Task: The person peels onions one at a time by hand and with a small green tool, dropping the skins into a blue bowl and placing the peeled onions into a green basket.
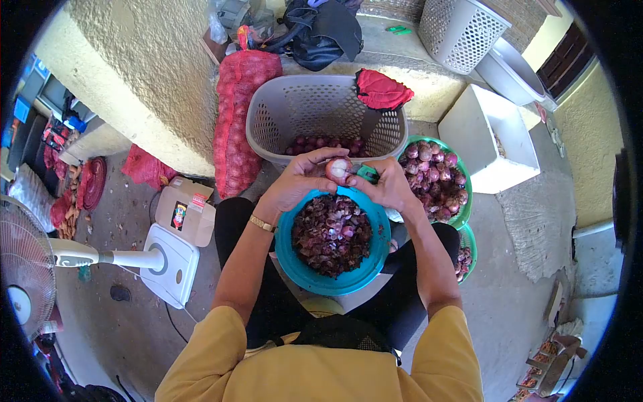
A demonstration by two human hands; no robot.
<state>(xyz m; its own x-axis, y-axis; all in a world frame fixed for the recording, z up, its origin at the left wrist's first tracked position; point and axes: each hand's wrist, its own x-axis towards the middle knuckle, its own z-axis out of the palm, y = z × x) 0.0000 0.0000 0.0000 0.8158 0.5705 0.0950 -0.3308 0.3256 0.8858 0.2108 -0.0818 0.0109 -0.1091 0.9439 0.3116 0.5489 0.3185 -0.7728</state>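
My left hand (301, 179) is closed around a red onion (339, 170) whose pale inner layer shows on one side. In my right hand (392, 184) is a small green-handled knife (367, 173); its blade is hidden, and the right thumb is against the onion. Both hands are above the far rim of a blue basin (284, 248), which stands between my legs. Dark red onion skins (328, 234) fill much of the basin. Past my hands, a grey laundry basket (321, 100) has red onions (318, 143) at its bottom.
Right of the basin, a green-rimmed tub (469, 201) holds many onions, with another green tub (471, 258) nearer. A red mesh sack (241, 120) leans left of the basket. A white box (485, 144) stands at right, a fan (27, 268) at left. A red cloth (383, 90) hangs on the basket.
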